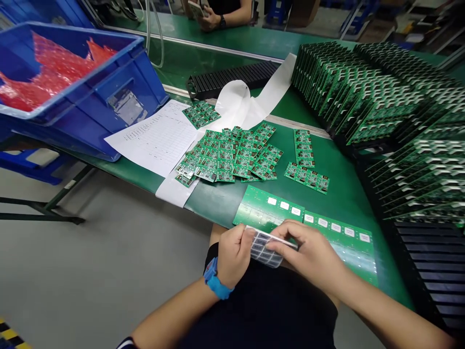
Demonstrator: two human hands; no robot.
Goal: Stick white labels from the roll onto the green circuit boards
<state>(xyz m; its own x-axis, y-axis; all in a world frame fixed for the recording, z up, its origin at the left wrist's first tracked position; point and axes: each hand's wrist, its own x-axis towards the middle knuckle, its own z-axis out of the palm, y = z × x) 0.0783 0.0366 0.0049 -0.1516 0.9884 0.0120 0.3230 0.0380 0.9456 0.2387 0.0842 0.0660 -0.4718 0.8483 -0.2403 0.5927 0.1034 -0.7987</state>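
Between my two hands, just off the table's near edge, is a sheet of labels [264, 252] with a dark grid on its face. My left hand [234, 252] is closed on its left end, the thumb on top. At the right end, my right hand [303, 247] pinches the sheet's upper edge between thumb and fingers. Right behind my hands lies a green circuit board panel [254, 206] with several white labels along its top edge. A second labelled panel [354, 252] lies to its right, partly behind my right hand.
Several small circuit boards [225, 155] lie piled on the green table. A blue bin [90, 97] with red bubble wrap and a printed paper sheet [156, 138] are at left. Black racks of upright boards [363, 92] line the right. A co-worker's hand [209, 19] shows across the table.
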